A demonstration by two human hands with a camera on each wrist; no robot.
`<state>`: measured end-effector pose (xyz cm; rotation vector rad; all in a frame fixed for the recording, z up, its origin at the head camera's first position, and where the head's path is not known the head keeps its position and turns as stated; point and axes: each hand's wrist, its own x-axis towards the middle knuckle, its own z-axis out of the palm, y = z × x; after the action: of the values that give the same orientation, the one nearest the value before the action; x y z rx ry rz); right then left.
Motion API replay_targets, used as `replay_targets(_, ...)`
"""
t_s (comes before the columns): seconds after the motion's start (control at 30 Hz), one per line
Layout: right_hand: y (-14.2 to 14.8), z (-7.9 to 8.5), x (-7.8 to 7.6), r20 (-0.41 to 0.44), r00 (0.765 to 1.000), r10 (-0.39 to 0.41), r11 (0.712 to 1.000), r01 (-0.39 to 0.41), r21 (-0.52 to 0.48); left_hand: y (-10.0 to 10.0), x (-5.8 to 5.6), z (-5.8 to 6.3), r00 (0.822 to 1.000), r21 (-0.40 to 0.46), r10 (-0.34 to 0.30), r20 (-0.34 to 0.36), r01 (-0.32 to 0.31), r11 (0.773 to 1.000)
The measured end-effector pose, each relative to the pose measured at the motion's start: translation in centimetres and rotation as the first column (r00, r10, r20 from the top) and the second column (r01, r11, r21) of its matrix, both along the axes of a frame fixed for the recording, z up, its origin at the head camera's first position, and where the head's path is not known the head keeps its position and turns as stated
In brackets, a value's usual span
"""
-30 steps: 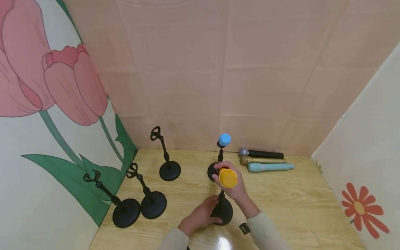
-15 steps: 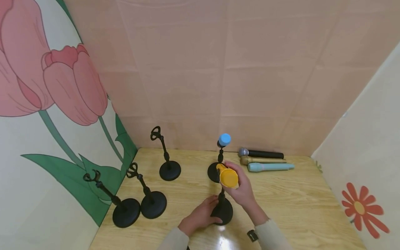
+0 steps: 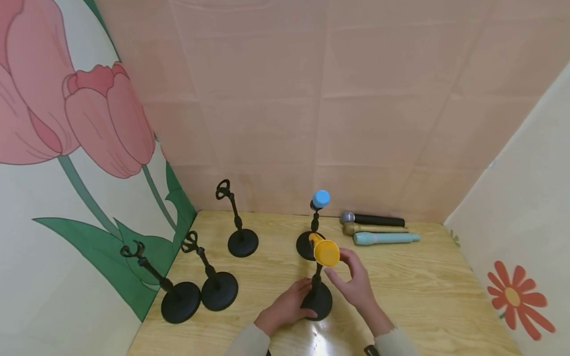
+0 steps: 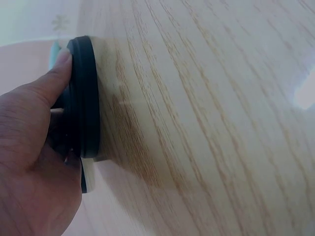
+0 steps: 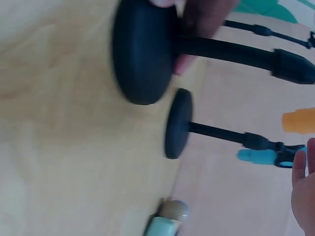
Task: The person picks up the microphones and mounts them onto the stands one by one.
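Note:
My left hand (image 3: 287,304) grips the round black base of the nearest microphone stand (image 3: 321,302), thumb across the near edge. The left wrist view shows that base (image 4: 87,98) edge-on, with the thumb lying on it. A yellow microphone (image 3: 327,253) sits in the top of this stand, its head facing up toward me. Just to its right is my right hand (image 3: 358,282), thumb and fingers spread and relaxed, holding nothing. Behind, a blue microphone (image 3: 320,199) rests in the holder of a second black stand (image 3: 305,245).
Several microphones, one black (image 3: 378,219), one gold (image 3: 378,228) and one light blue (image 3: 386,238), lie side by side at the back right. On the left stand three black stands (image 3: 180,302) (image 3: 219,291) (image 3: 243,243) with bare holders. A pink backdrop (image 3: 249,123) rises behind the table.
My right hand has let go of the yellow microphone and drawn back to the right and toward me. The microphone stays on the stand. My left hand has kept its grip on the base.

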<state>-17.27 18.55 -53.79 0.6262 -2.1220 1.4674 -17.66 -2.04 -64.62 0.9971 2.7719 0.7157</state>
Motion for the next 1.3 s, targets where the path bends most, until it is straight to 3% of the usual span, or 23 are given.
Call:
replay_targets(0.13,0.8,-2.6,0.3,0.083,0.99,-0.11,0.981,0.095,0.171,0.0,-0.1,-0.2,1.0,-0.014,0.007,0.021,-0.007,1.0)
replay_targets(0.27,1.1,-4.3,0.6,0.14,0.986,-0.093,0.961,0.052,0.271,0.0,0.0,0.0,0.999,-0.015,0.014,0.041,-0.013,1.0)
replay_targets(0.43,1.1,-5.5,0.7,0.164,0.986,-0.012,0.954,-0.038,0.298,0.0,0.2,0.4,0.999,0.0,0.013,0.05,-0.013,1.0)
replay_targets(0.63,1.0,-6.2,1.0,0.202,0.979,-0.028,0.936,-0.045,0.35,0.0,0.2,0.4,0.997,0.0,0.015,0.072,-0.015,1.0)
replay_targets(0.9,0.8,-6.9,1.2,0.323,0.945,-0.045,0.905,-0.099,0.414,-0.1,0.1,-0.1,1.0,0.006,-0.004,0.018,0.004,1.0)
replay_targets(1.3,0.6,-7.9,1.0,0.317,0.948,-0.037,0.879,-0.121,0.461,0.0,0.0,-0.5,1.0,0.017,-0.001,0.015,0.001,1.0)
